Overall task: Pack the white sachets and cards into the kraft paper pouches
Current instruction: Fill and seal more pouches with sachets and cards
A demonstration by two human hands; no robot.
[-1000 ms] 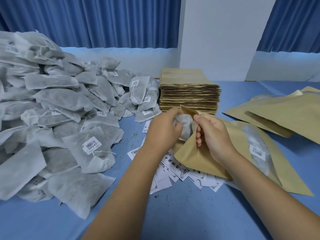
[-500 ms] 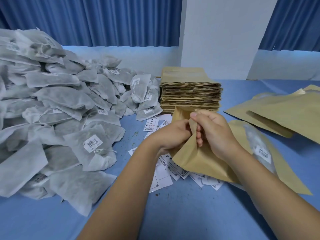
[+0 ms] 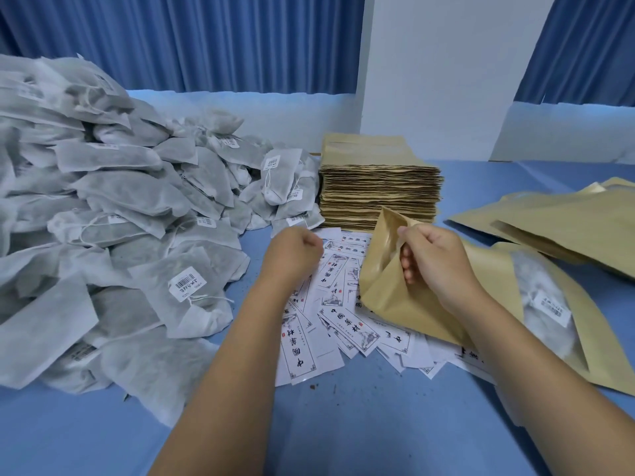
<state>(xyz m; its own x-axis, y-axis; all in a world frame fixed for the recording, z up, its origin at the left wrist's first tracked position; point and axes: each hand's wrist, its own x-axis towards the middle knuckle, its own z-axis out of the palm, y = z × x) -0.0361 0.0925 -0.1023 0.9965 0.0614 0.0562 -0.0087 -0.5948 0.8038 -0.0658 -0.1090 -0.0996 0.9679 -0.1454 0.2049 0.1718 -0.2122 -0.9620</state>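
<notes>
My right hand (image 3: pixel 433 261) pinches the rim of an open kraft paper pouch (image 3: pixel 388 293), holding its mouth up over the table. My left hand (image 3: pixel 293 254) hovers apart from the pouch, over the scattered white cards (image 3: pixel 330 334), its fingers curled and holding nothing. A big heap of white sachets (image 3: pixel 113 228) with barcode labels fills the left side. Behind the hands stands a tall stack of flat kraft pouches (image 3: pixel 379 187). The held pouch's inside is hidden from view.
A kraft pouch with a clear window (image 3: pixel 546 314) showing a sachet lies under my right forearm. More kraft pouches (image 3: pixel 563 225) lie at the right. The blue table (image 3: pixel 343 434) stretches toward me. A white pillar (image 3: pixel 446 73) and blue curtains stand behind.
My left hand pushed a sachet into the pouch's mouth, then drew out and moved left, away from the pouch. My right hand kept its hold on the rim.
</notes>
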